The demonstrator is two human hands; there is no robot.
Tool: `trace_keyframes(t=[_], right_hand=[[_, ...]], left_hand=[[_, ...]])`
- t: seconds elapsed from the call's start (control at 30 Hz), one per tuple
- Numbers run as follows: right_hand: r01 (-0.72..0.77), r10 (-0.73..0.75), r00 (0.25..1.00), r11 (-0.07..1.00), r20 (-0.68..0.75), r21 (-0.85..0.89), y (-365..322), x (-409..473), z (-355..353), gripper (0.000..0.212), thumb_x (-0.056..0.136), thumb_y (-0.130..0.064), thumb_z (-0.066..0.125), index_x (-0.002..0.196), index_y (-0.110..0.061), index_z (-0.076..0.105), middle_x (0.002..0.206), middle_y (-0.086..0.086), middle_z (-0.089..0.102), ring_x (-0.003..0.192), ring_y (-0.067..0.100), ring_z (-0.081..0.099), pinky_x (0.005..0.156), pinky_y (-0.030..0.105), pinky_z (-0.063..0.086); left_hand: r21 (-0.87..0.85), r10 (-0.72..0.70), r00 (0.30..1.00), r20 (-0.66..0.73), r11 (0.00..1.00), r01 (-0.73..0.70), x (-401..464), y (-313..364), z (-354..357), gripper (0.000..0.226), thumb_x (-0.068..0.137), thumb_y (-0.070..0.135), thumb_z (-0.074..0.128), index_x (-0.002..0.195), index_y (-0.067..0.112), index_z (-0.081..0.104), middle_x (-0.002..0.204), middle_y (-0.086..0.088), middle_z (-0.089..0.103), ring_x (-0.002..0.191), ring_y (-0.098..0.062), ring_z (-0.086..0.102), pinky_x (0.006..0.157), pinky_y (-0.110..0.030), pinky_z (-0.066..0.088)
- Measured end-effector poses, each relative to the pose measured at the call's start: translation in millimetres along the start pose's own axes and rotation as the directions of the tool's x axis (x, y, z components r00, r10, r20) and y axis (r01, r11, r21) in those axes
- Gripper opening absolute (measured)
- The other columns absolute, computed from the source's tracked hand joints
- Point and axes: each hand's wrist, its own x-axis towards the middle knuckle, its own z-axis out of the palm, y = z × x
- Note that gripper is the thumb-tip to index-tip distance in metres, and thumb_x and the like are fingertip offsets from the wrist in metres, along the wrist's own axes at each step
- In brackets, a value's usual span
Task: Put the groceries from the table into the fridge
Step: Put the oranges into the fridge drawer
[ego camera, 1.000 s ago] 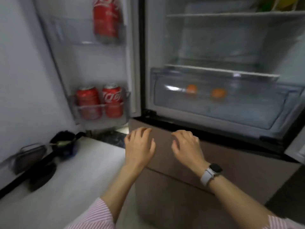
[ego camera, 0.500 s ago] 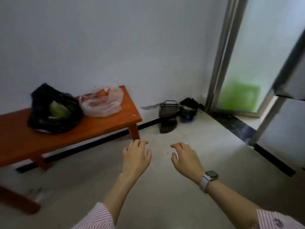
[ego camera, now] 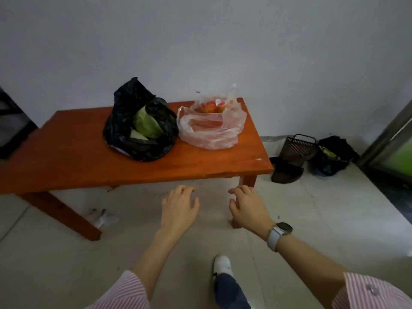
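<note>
Two bags on wooden table (tiled floor).

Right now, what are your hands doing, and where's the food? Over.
Left hand and right hand open, holding nothing. Black bag and clear bag sit on table. Nothing in the way.

both the left hand and right hand hover empty, fingers loosely spread, before the table's near edge. a black bag with greens touches a clear bag by the far right corner.
</note>
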Motion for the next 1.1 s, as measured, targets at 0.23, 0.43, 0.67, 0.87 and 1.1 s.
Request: trace_keyframes(t=[0.23,0.43,0.67,0.87,1.1], right_hand=[[0.005,-0.005,1.000,0.999,-0.001,0.042,26.4,189.9,-6.0,0.035,0.091,-0.018,0.043,0.125,-0.012,0.051,0.124,0.010,0.051,0.112,0.028,0.046,0.092,0.039,0.042],[0.043,-0.043,0.999,0.998,0.002,0.042,39.2,320.1,-20.1,0.033,0.093,-0.018,0.043,0.124,-0.008,0.051,0.121,0.012,0.053,0.110,0.028,0.050,0.088,0.035,0.043],[0.038,-0.036,0.998,0.998,-0.049,0.043,72.9,443.3,-22.6,0.031,0.091,-0.014,0.046,0.120,-0.007,0.054,0.117,0.013,0.055,0.105,0.031,0.055,0.084,0.035,0.044],[0.080,-0.073,0.996,0.985,0.048,-0.154,101.9,545.1,-8.9,0.040,0.093,-0.018,0.040,0.133,-0.012,0.041,0.144,0.012,0.037,0.133,0.032,0.033,0.108,0.047,0.029],[0.166,-0.050,0.955,0.907,0.292,-0.386,137.6,621.9,23.7,0.035,0.096,-0.034,0.035,0.123,-0.019,0.052,0.136,0.005,0.050,0.139,0.023,0.024,0.115,0.045,-0.005]], left_hand=[[0.036,0.048,0.998,-0.045,0.998,-0.046,193.5,-5.4,-1.2,0.035,0.092,0.029,0.045,0.125,0.019,0.051,0.127,-0.002,0.050,0.116,-0.021,0.046,0.096,-0.035,0.034],[0.020,0.139,0.990,-0.034,0.990,-0.138,326.1,-8.0,-10.9,0.034,0.094,0.028,0.042,0.125,0.018,0.050,0.127,0.002,0.049,0.117,-0.016,0.046,0.094,-0.033,0.036],[0.009,0.288,0.957,-0.021,0.958,-0.288,469.7,-8.2,6.5,0.032,0.091,0.021,0.048,0.120,0.011,0.055,0.124,-0.006,0.053,0.115,-0.022,0.048,0.098,-0.034,0.038],[0.042,0.425,0.905,0.013,0.904,-0.425,589.6,-2.5,37.0,0.040,0.091,0.033,0.034,0.115,0.012,0.060,0.119,-0.007,0.062,0.117,-0.027,0.053,0.096,-0.047,0.043],[0.010,0.333,0.931,0.149,0.941,-0.339,663.6,-20.0,82.5,0.049,0.091,0.035,0.021,0.094,0.015,0.066,0.098,-0.008,0.067,0.095,-0.030,0.061,0.083,-0.041,0.047]])
